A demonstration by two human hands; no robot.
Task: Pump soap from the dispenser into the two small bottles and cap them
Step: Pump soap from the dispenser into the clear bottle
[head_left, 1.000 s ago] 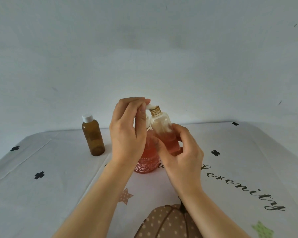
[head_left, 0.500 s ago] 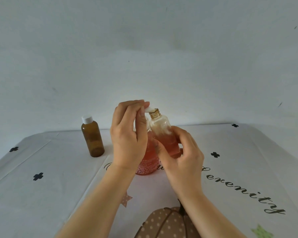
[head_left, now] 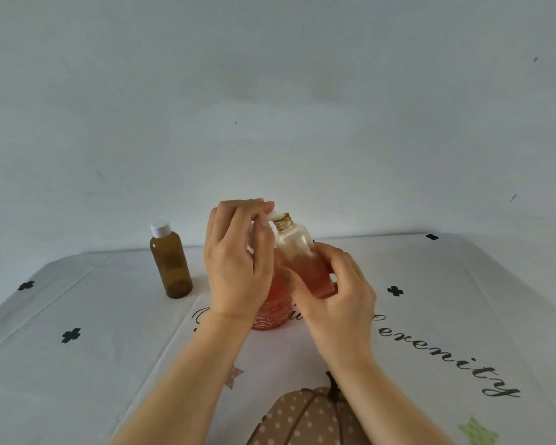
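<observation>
- Soap of a pink-orange colour fills the lower half of the clear bottle [head_left: 302, 261]. Whitish foam sits above the soap, and the gold threaded neck is uncapped.
- This bottle is lifted off the surface [head_left: 109, 348] and tilted. Its neck leans to the left, so the mouth is just under the white spout of the pump head [head_left: 275, 216].
- The dispenser [head_left: 272, 316] stands on the surface behind the two hands. Its round lower part is pink with a beaded texture; the rest is mostly hidden.
- The amber bottle [head_left: 170, 261] stands upright at the left, well apart from the hands, with a white cap [head_left: 160, 229] on it.
- Count: one dispenser, two small bottles, one cap in view, two hands.
- The left hand [head_left: 235, 261] has a narrow grip: its fingers are bent over the top of the pump head and the thumb lies along the side.
- The right hand [head_left: 337, 303] holds the clear bottle by its lower part, with the fingers and thumb curled round it.
</observation>
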